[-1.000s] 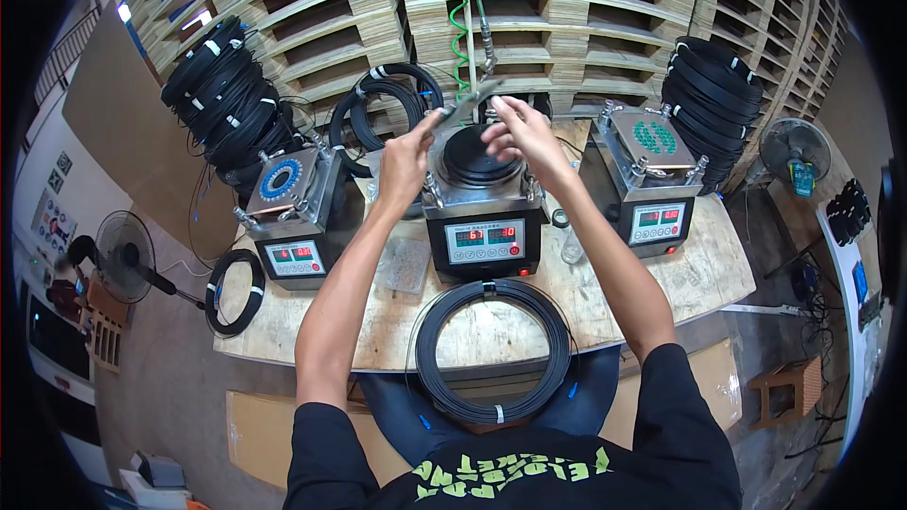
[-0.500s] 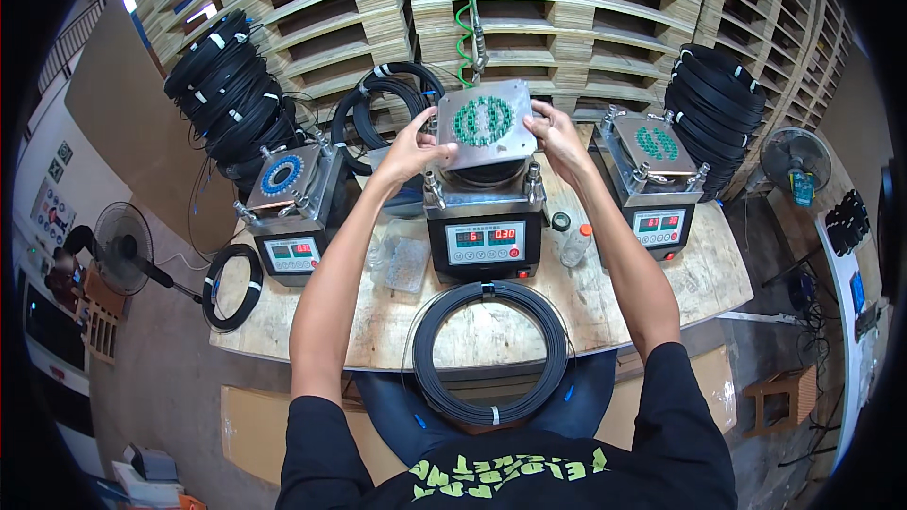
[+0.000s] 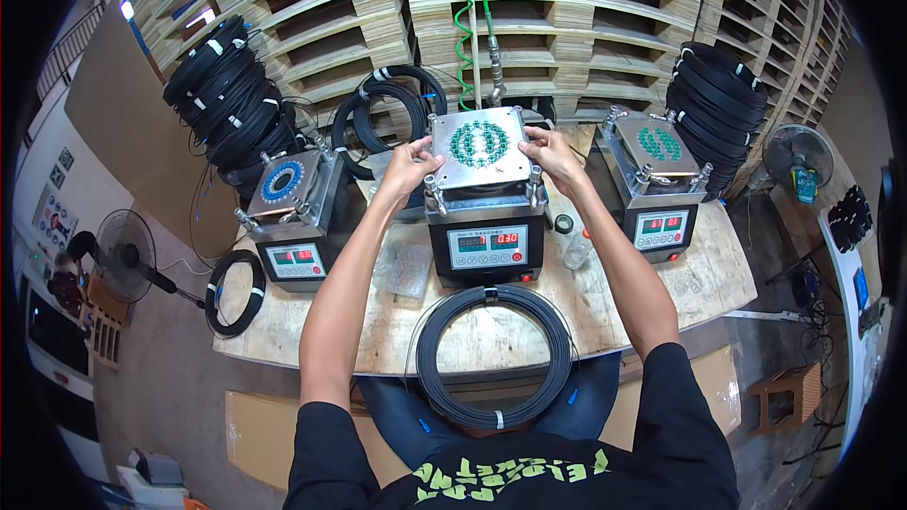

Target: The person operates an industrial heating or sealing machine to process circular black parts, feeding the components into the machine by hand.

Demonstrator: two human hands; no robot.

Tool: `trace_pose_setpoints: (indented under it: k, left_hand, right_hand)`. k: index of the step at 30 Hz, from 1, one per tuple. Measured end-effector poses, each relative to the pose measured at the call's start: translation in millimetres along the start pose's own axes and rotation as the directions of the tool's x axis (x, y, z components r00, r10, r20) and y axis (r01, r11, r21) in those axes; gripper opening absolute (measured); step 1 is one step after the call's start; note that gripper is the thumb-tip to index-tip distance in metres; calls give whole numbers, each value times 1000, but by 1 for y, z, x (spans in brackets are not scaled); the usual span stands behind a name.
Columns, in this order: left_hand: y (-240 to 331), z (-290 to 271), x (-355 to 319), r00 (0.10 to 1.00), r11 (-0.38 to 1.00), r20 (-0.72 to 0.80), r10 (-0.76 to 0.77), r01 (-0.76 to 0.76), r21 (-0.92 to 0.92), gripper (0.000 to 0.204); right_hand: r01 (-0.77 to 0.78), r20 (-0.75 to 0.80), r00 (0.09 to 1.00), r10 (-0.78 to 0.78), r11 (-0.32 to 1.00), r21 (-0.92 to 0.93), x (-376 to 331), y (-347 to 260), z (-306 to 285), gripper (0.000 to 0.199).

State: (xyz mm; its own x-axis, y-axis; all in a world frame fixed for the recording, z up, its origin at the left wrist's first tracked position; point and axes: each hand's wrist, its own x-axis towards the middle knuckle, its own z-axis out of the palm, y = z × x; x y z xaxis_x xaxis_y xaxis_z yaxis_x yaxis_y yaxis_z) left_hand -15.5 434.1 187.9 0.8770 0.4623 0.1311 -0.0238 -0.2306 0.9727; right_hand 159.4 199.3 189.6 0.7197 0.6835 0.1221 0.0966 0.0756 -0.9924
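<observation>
A square metal plate with rings of small green connectors sits level on top of the middle polishing machine, between its corner posts. At the plate's left edge, my left hand is closed on it with thumb and fingers. My right hand grips the opposite edge, thumb toward the front. The machine has a black front with a lit red display. In front of it, a coil of black cable with blue-tipped ends hangs over the table's near edge onto my lap.
Similar machines stand at left and right. A clear plastic box, a small clear bottle and a dark round cap flank the middle machine. Cable stacks and wooden pallets rise behind; a green air hose hangs overhead.
The plate has come down from a tilted position above the middle machine and now lies flat on it. Both hands moved with it, still gripping its edges.
</observation>
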Motion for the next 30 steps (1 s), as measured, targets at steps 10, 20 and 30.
trace_pose_setpoints:
  k: [10,20,30]
  left_hand:
    - [-10,-7,3,998,998,60,-28,25,52,76]
    - [-15,-5,-17,985,956,142,-99,134,-262,71]
    - [3,9,-63,965,956,68,254,-261,135,87]
  right_hand:
    - [-91,-30,996,87,974,-207,0,0,-4,49]
    - [-51,122,988,94,949,-312,-15,4,-32,56]
    - [194,285,954,-89,910,-367,-55,3,-30,78]
